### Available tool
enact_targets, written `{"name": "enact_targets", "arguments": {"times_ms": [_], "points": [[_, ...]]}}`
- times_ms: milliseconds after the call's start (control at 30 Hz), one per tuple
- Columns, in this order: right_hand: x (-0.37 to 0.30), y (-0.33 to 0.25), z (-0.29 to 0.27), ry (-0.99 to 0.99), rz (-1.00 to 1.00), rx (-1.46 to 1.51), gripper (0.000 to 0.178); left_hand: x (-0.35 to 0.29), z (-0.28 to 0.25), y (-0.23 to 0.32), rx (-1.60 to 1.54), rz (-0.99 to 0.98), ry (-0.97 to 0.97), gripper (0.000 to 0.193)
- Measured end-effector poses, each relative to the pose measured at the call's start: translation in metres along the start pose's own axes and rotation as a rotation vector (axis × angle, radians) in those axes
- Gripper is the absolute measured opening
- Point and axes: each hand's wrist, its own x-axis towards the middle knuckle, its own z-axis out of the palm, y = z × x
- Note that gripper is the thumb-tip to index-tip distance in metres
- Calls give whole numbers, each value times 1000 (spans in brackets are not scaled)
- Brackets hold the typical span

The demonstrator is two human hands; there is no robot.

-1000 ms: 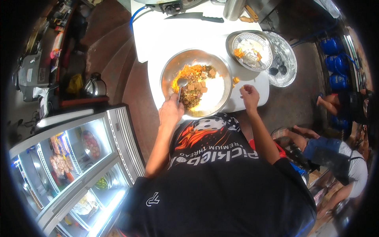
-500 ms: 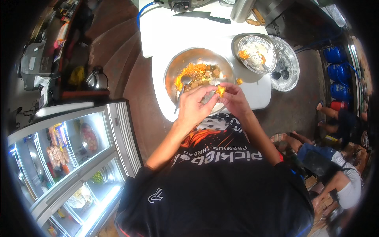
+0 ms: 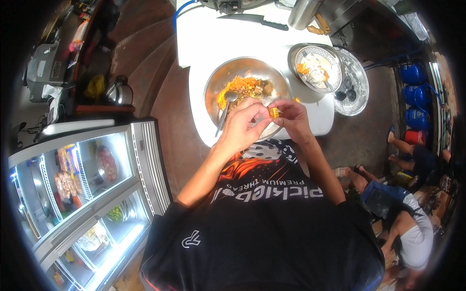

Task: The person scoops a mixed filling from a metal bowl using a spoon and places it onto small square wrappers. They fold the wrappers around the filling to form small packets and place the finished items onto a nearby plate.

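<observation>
Over the near rim of a large steel bowl (image 3: 209, 82), my two hands meet around a small cube in a shiny gold wrapper (image 3: 274, 113). Fingertips of my left hand (image 3: 242, 123) pinch its left side. My right hand (image 3: 293, 119) grips it from the right with thumb and fingers. Inside the bowl lie an orange crumbly heap (image 3: 245, 85), brown pieces and some pale powder, partly hidden by my left hand. A metal spoon (image 3: 230, 96) leans in the bowl, its handle over the left near rim. Another small gold piece (image 3: 296, 99) sits on the table by my right fingers.
Right of the bowl, a patterned plate (image 3: 336, 60) with white and orange scraps rests on a steel dish, beside a powdery round tray (image 3: 361, 87). A knife (image 3: 257, 20) lies at the back. A lit glass-door fridge (image 3: 145, 165) stands left; people sit low at right.
The gold-wrapped cube has turned and shifted slightly to the right between my fingertips. The view has also shifted a little. Both hands stay over the bowl's near rim.
</observation>
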Motion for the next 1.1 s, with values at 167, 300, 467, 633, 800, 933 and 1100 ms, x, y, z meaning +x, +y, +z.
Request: {"name": "enact_targets", "arguments": {"times_ms": [167, 300, 467, 633, 800, 933, 1100], "points": [[3, 4, 2, 20, -69, -17, 37, 6, -7, 2, 414, 249, 19, 12], [6, 5, 3, 33, -37, -98, 32, 4, -12, -1, 620, 428, 35, 21], [7, -9, 20, 133, 97, -267, 15, -1, -19, -8, 644, 591, 37, 18], [5, -4, 30, 319, 50, -161, 8, -9, -21, -26, 556, 535, 108, 25], [8, 9, 46, 416, -126, -202, 8, -7, -8, -15, 391, 220, 233, 14], [8, 5, 49, 321, -208, -399, 7, -5, -4, -13, 283, 33, 259, 16], [9, 9, 45, 346, -160, -399, 8, 1, -10, -12, 511, 233, 291, 11]]}}
